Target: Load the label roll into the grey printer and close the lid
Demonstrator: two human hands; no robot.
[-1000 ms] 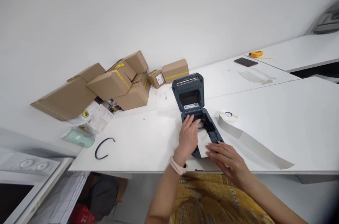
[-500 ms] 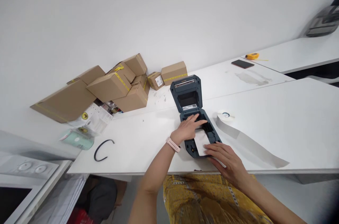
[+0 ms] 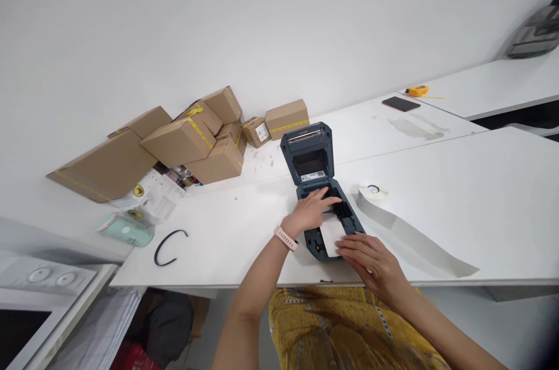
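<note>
A dark blue-grey label printer (image 3: 309, 242) stands on the white table with its lid (image 3: 309, 155) tipped up and back. A white label strip (image 3: 331, 229) lies along its inside down to the front edge. My left hand (image 3: 310, 211), with a pink watch band at the wrist, reaches into the printer's bay, fingers stretched apart; what its fingertips touch is partly hidden. At the front right corner my right hand (image 3: 371, 259) has its fingers together on the strip's end, thumb lower at the edge. A label roll (image 3: 373, 190) lies to the right, its tail (image 3: 414, 236) unrolled along the table.
Several cardboard boxes (image 3: 183, 140) are piled at the back left. Nearer are plastic packets (image 3: 159, 198), a mint-green roll (image 3: 126, 230) and a black curved band (image 3: 161, 247). A phone (image 3: 400, 104) and yellow tape measure (image 3: 417, 91) lie at the back right.
My right hand's thumb and fingers have shifted slightly at the strip's front end. My left hand stays in the printer, and the view has tilted very slightly.
</note>
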